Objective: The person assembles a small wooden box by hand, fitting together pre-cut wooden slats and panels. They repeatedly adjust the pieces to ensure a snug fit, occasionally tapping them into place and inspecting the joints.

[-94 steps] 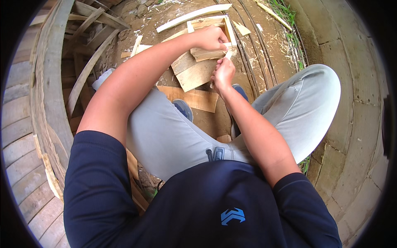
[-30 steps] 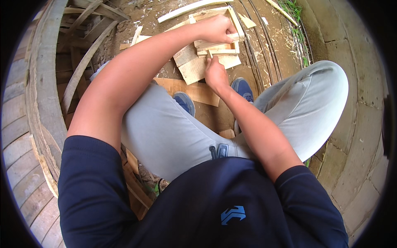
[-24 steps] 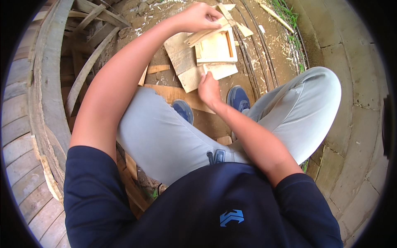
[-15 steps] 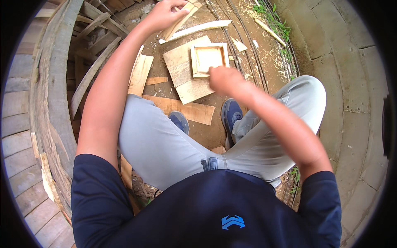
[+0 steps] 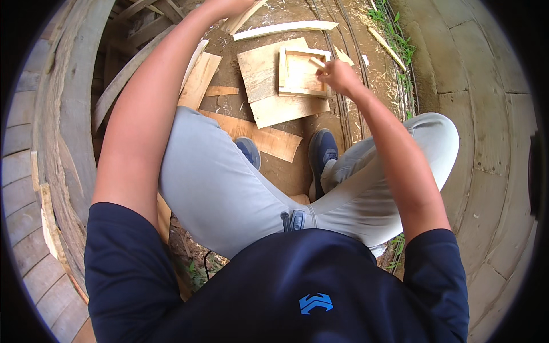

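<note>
A shallow square wooden box frame [image 5: 282, 71] rests on flat boards [image 5: 257, 86] on the ground in front of me. My right hand [image 5: 340, 78] is closed on a short wooden stick [image 5: 317, 63], which sticks out over the frame's inside near its right wall. At the top edge of the picture my left hand [image 5: 230, 7] is partly cut off. Its fingers seem closed at the upper end of a narrow wooden board [image 5: 242, 20]. Just below that board lies a long pale wood strip [image 5: 286, 28].
Loose planks [image 5: 200, 77] and a longer board [image 5: 274, 143] lie about my shoes [image 5: 323, 150]. Dark thin rods [image 5: 345, 111] run along the ground on the right, beside a pale wall [image 5: 452, 63]. Stacked timber [image 5: 74, 120] borders the left.
My right hand has moved up and right, and the stick now shows in it. My left hand sits higher, partly out of the picture. The whole view has shifted slightly.
</note>
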Demonstrator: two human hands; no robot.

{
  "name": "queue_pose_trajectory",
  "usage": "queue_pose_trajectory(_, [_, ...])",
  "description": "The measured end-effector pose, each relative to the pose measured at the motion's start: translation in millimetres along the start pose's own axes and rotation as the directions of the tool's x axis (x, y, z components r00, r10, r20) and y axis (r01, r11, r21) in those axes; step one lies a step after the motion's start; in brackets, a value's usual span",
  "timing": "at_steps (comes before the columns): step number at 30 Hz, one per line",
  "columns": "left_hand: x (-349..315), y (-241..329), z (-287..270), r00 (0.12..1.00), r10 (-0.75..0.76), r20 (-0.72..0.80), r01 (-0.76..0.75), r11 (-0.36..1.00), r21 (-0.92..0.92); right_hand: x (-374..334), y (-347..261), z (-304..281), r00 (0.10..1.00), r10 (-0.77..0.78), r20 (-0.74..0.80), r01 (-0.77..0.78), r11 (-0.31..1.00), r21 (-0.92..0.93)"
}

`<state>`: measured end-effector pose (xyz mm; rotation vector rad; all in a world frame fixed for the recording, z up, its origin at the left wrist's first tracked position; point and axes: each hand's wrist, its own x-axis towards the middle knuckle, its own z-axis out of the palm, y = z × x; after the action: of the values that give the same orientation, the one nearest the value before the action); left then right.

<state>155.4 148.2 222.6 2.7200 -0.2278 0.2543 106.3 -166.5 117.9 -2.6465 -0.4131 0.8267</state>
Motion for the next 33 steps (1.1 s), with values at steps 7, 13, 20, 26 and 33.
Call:
queue_pose_trajectory(7, [-8, -6, -3, 0.998, -0.031, 0.047, 0.033, 0.998, -0.051, -7, -25, 47, 1.000, -0.013, -0.004, 0.013, 0.992, -0.128])
queue_pose_trajectory(13, [-7, 3, 0, 0.998, -0.033, 0.059, 0.037, 0.997, -0.068, -5, -17, 58, 0.985, -0.146, -0.096, 0.118, 0.962, -0.247])
queue_pose_trajectory(20, [-14, 7, -8, 0.983, -0.116, 0.142, 0.130, 0.987, -0.096, -8, -20, 56, 0.971, -0.210, -0.115, 0.174, 0.950, -0.260])
queue_pose_trajectory(26, [-12, 0, -3, 0.991, -0.060, 0.118, 0.073, 0.992, -0.105, -12, -26, 48, 0.989, -0.117, -0.095, 0.097, 0.975, -0.198])
queue_pose_trajectory(33, [-10, 2, -2, 0.990, 0.046, 0.134, -0.032, 0.994, -0.104, 0, -14, 52, 0.996, 0.067, -0.052, -0.068, 0.997, -0.027])
